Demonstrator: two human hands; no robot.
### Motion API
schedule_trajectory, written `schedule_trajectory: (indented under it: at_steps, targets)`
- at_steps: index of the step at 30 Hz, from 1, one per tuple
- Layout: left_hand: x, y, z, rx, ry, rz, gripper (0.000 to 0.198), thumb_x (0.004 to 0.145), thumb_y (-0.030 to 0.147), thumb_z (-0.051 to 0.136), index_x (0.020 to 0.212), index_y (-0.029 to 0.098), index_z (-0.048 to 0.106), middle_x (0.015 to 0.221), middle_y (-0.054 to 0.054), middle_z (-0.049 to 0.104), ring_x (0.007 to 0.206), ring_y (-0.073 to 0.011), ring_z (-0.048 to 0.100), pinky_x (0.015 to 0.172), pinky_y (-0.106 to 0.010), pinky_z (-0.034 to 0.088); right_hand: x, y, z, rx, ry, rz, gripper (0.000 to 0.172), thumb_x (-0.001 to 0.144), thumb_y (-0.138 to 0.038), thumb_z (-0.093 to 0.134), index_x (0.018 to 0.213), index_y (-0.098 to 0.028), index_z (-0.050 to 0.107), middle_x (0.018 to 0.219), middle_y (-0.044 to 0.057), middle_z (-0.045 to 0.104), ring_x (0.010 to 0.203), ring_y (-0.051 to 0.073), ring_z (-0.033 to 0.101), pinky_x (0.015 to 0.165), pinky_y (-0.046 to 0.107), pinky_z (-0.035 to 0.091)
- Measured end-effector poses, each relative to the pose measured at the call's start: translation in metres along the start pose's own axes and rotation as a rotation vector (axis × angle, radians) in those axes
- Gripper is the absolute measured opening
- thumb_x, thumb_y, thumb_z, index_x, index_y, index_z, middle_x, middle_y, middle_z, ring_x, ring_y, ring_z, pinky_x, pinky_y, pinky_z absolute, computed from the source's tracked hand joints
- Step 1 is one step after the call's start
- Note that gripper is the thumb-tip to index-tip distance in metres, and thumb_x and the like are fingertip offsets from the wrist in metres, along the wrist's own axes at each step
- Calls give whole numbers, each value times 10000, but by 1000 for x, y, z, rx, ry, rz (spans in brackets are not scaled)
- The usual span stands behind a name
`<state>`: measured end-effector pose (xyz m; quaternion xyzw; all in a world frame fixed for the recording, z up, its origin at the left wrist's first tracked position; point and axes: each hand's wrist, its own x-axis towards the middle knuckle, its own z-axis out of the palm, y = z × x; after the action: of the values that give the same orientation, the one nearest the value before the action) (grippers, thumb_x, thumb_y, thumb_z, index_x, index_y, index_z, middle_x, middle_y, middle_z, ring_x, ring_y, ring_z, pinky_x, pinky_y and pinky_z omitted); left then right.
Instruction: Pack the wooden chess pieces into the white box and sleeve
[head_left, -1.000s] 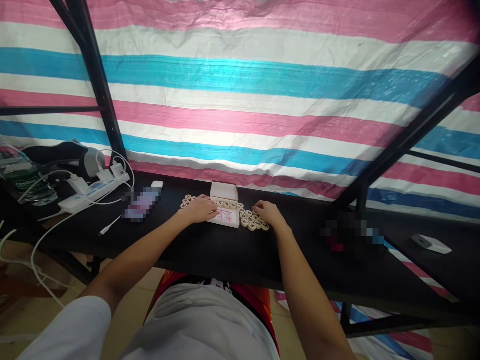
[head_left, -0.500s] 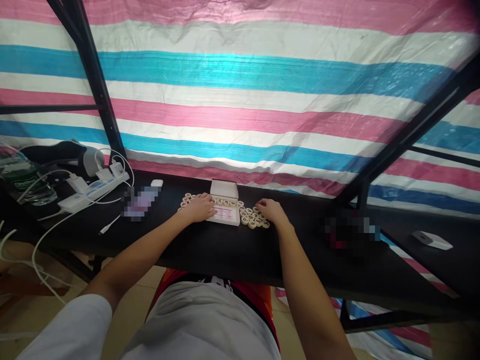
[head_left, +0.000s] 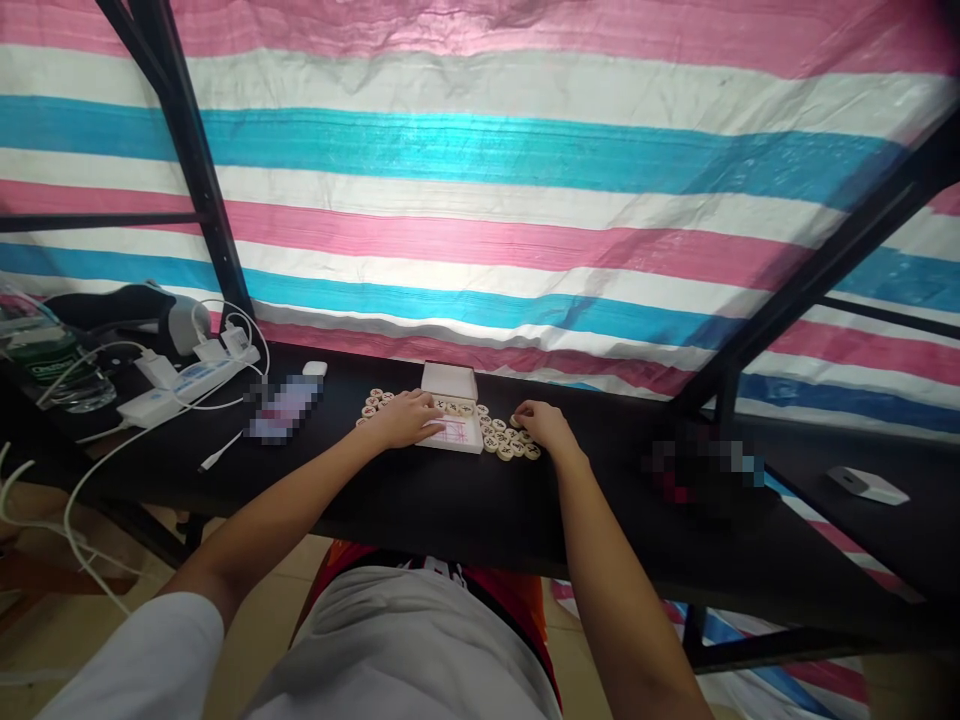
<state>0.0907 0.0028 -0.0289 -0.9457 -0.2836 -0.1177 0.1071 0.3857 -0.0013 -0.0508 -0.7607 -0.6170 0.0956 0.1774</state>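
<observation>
A small white box (head_left: 453,428) with its lid (head_left: 448,380) raised lies on the black table (head_left: 450,500); red grid lines show inside it. Round wooden game pieces (head_left: 504,438) with dark characters lie right of the box, and a smaller group of pieces (head_left: 373,403) lies to its left. My left hand (head_left: 405,417) rests at the box's left edge, fingers curled over it. My right hand (head_left: 546,424) sits on the right pile, fingers bent down onto the pieces; what they pinch is hidden.
A white power strip (head_left: 187,380) with plugs and trailing white cables sits at the left, beside a plastic bottle (head_left: 46,362) and a dark bag (head_left: 112,305). A white flat device (head_left: 866,485) lies far right. Black frame posts (head_left: 191,150) and a striped tarp (head_left: 525,180) stand behind.
Both hands stay at the box and piles, shifting only slightly. The view has wobbled a little.
</observation>
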Motion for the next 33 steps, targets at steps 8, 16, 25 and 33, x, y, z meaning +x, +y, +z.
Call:
schedule_trajectory:
  at_steps: [8, 16, 25, 33]
  targets:
    - [4, 16, -1, -179, -42, 211, 253, 880, 377, 533, 956, 184, 677, 898, -56, 645, 936, -192, 562, 864, -280, 384, -3, -3, -1, 9, 6, 14, 210, 753, -315, 581, 869, -190, 704, 872, 62, 699, 805, 179, 623, 651, 235, 412]
    - [4, 14, 3, -193, -68, 197, 193, 890, 288, 515, 953, 192, 671, 899, -49, 653, 949, -187, 565, 875, -276, 381, -7, -14, -5, 121, 163, -105, 219, 773, -313, 537, 895, -186, 668, 850, 48, 686, 803, 166, 611, 716, 243, 425]
    - [1, 17, 0, -188, -128, 143, 220, 883, 293, 511, 969, 173, 675, 903, -62, 666, 881, -194, 592, 784, -277, 413, -29, -70, 16, 115, -11, -550, 161, 794, -240, 548, 880, -205, 679, 884, 21, 689, 833, 152, 602, 807, 250, 436]
    - [1, 18, 0, -184, -111, 136, 208, 878, 293, 514, 930, 178, 679, 867, -57, 665, 824, -183, 603, 760, -270, 415, -23, -66, 21, -134, 57, -621, 215, 845, -262, 522, 890, -193, 721, 1073, 80, 645, 957, 204, 540, 899, 304, 399]
